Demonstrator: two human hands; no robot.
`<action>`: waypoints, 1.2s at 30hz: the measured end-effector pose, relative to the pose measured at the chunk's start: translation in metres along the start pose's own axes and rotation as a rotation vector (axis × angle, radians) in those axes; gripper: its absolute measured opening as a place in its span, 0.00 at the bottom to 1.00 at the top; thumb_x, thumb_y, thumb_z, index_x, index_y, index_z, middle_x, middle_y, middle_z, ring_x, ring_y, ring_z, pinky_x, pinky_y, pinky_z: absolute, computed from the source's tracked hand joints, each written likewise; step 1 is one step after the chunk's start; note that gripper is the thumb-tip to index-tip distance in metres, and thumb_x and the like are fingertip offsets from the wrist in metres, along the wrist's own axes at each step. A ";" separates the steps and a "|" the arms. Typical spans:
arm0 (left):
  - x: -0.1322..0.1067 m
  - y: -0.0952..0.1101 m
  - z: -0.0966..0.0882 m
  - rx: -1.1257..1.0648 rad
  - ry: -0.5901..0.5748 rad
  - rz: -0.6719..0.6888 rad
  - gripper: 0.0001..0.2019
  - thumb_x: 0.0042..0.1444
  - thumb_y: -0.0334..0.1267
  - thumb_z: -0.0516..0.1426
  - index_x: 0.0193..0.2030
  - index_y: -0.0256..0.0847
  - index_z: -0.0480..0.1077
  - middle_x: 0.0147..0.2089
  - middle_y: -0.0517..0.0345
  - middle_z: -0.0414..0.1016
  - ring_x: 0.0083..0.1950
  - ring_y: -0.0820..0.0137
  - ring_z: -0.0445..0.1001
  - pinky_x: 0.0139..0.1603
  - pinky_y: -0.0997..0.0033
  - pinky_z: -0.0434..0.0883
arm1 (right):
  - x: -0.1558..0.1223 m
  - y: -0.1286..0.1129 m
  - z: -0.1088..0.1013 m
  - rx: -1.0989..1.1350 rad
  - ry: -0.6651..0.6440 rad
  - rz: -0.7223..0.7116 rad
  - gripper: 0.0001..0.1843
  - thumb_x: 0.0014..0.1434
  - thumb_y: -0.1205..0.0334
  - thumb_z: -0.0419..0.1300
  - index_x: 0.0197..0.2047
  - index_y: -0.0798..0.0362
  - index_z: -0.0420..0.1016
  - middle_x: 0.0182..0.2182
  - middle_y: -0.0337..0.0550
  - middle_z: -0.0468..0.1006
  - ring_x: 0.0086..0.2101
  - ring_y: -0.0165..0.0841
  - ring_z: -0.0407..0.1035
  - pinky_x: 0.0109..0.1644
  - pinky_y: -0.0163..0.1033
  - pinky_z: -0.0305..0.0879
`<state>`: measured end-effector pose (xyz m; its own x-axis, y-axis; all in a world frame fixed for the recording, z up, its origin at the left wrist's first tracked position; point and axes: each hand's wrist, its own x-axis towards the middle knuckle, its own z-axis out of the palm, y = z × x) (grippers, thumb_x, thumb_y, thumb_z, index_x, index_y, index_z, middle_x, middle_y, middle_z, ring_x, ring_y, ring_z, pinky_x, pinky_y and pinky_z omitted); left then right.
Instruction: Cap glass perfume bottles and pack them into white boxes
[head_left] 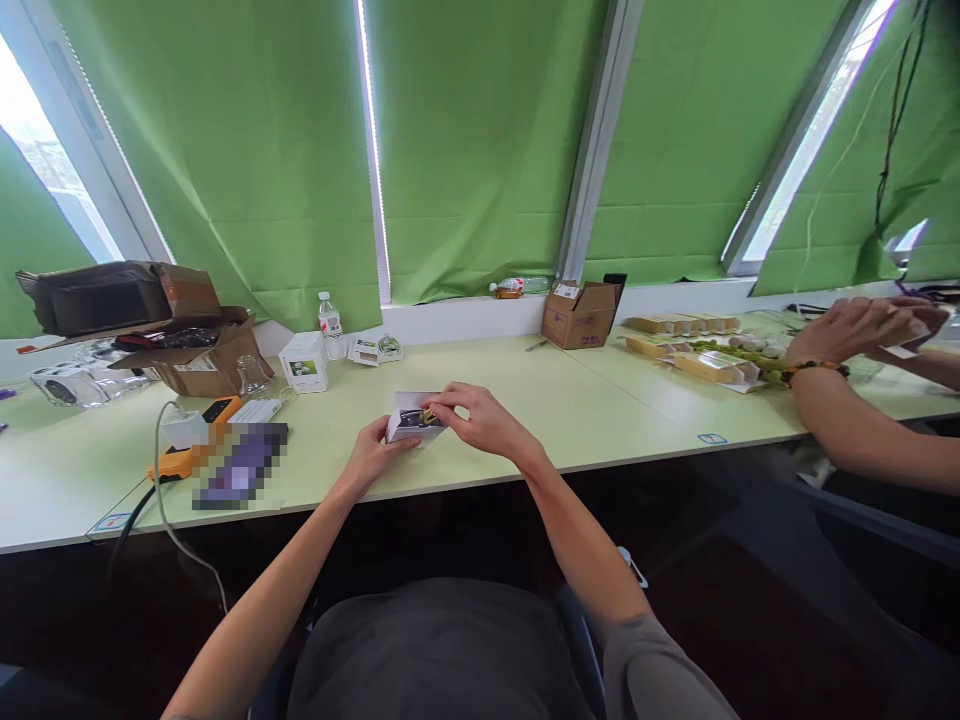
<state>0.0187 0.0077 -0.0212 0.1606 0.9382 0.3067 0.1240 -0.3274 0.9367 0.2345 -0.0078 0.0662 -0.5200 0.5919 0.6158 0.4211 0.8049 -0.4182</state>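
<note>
The small box (429,436) is white inside and out. Behind it, the blinds (480,150) are plain green; beneath it, the tabletop (660,410) is pale yellow-green; right of it, the carton (577,318) is brown.

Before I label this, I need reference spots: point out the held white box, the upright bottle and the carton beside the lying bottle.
White box (407,401), head view: its raised flap.
Upright bottle (330,323), head view: its label.
Carton (564,325), head view: its front wall.

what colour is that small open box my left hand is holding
The box is white; it shows in the head view, the only one here.
</note>
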 end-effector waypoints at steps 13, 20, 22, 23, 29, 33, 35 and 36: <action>-0.001 0.004 0.001 -0.020 -0.013 0.013 0.25 0.47 0.46 0.65 0.52 0.40 0.73 0.51 0.51 0.77 0.52 0.56 0.72 0.55 0.59 0.66 | 0.003 0.002 0.004 0.095 -0.057 0.050 0.14 0.66 0.60 0.52 0.43 0.51 0.78 0.39 0.42 0.81 0.37 0.33 0.72 0.42 0.36 0.63; -0.001 0.004 0.002 -0.012 -0.011 0.017 0.24 0.47 0.46 0.65 0.52 0.41 0.73 0.51 0.51 0.77 0.52 0.56 0.72 0.54 0.59 0.66 | 0.002 0.006 0.007 0.140 -0.062 0.111 0.13 0.64 0.57 0.54 0.43 0.53 0.77 0.35 0.42 0.80 0.34 0.31 0.71 0.39 0.36 0.64; -0.002 0.004 0.002 -0.004 -0.013 0.020 0.24 0.47 0.45 0.65 0.51 0.40 0.73 0.51 0.51 0.77 0.52 0.56 0.73 0.54 0.59 0.66 | 0.003 0.006 0.008 0.148 -0.070 0.106 0.13 0.64 0.57 0.54 0.42 0.53 0.77 0.34 0.42 0.80 0.33 0.31 0.71 0.39 0.35 0.64; -0.002 0.004 0.002 0.001 -0.014 0.020 0.24 0.47 0.45 0.65 0.51 0.40 0.73 0.50 0.51 0.77 0.52 0.56 0.73 0.54 0.59 0.66 | 0.003 0.007 0.008 0.150 -0.071 0.104 0.12 0.63 0.57 0.55 0.41 0.53 0.78 0.34 0.42 0.80 0.33 0.31 0.71 0.39 0.35 0.63; -0.002 0.003 0.003 0.003 -0.015 0.022 0.24 0.47 0.46 0.65 0.51 0.40 0.73 0.51 0.51 0.77 0.53 0.55 0.72 0.54 0.58 0.66 | 0.004 0.008 0.007 0.212 -0.078 0.099 0.13 0.62 0.59 0.55 0.40 0.53 0.80 0.36 0.43 0.81 0.36 0.33 0.72 0.39 0.36 0.65; -0.002 0.004 0.002 -0.006 -0.035 0.012 0.25 0.46 0.45 0.66 0.51 0.41 0.73 0.50 0.51 0.77 0.52 0.56 0.72 0.54 0.59 0.66 | 0.004 0.010 0.004 0.293 -0.106 0.120 0.13 0.61 0.60 0.56 0.40 0.54 0.81 0.39 0.43 0.81 0.38 0.35 0.73 0.43 0.38 0.67; -0.002 0.004 0.002 -0.004 -0.038 0.006 0.25 0.46 0.46 0.66 0.51 0.41 0.73 0.50 0.51 0.77 0.52 0.56 0.73 0.54 0.59 0.66 | 0.004 0.011 0.003 0.306 -0.104 0.133 0.13 0.60 0.60 0.57 0.40 0.54 0.82 0.39 0.44 0.81 0.39 0.36 0.73 0.44 0.39 0.68; -0.002 0.004 0.002 -0.003 -0.036 0.007 0.25 0.46 0.46 0.66 0.51 0.41 0.73 0.50 0.51 0.77 0.52 0.56 0.73 0.53 0.59 0.66 | 0.004 0.011 0.003 0.309 -0.099 0.136 0.13 0.59 0.60 0.57 0.40 0.54 0.82 0.40 0.44 0.82 0.40 0.36 0.73 0.45 0.40 0.68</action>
<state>0.0211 0.0038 -0.0181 0.1962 0.9313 0.3070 0.1194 -0.3335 0.9352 0.2346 0.0034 0.0616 -0.5500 0.6839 0.4794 0.2547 0.6840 -0.6836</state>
